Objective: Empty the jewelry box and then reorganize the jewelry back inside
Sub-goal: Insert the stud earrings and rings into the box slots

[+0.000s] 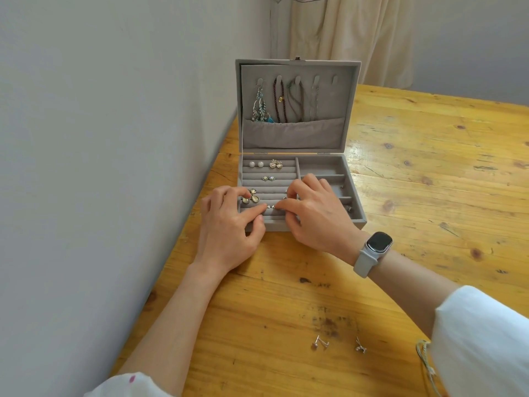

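We see our left hand (229, 224) and right hand (317, 213) each pinching a tiny stud in the jewelry box (294, 193); our fingers hide its front slots, the studs too small to identify

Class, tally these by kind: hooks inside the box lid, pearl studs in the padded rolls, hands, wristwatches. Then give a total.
Lid hooks: 5
Pearl studs: 2
Hands: 2 (left hand, right hand)
Wristwatches: 1
Total: 10
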{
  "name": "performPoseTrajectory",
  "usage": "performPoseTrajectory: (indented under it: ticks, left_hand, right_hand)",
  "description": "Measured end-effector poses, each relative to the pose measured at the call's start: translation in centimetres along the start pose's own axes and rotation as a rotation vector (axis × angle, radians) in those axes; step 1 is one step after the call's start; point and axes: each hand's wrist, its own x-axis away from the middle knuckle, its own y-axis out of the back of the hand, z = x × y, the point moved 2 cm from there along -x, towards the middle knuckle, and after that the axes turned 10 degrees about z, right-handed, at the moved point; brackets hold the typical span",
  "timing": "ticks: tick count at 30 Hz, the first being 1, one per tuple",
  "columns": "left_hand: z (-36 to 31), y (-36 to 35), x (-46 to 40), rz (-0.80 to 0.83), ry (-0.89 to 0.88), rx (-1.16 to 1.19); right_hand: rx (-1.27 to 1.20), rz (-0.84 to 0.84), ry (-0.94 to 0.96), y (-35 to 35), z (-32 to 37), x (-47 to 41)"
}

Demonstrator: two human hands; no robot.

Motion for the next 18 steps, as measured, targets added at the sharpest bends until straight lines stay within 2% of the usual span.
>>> performPoseTrajectory:
  ticks: [7, 10, 16, 18]
  left_hand:
    - [-1.0, 1.2, 0.9, -0.077, 0.043, 0.075]
    - [-2.7, 2.0, 2.5, -0.076, 0.067, 0.131]
    - [-7.1, 2.0, 8.7, 0.228, 0.031, 0.444]
    - [-8.0, 1.6, 10.7, 0.266, 0.024, 0.465]
  right_hand:
    - [-0.387, -0.034, -0.031, 1.4, 0.2, 2.6]
    - [-0.502, 0.033, -0.057, 2.2, 0.6, 5.6]
    - [-0.507, 0.287, -0.027, 2.0, 2.2, 12.8]
    - [-0.472, 0.338, -0.01, 1.7, 2.7, 14.3]
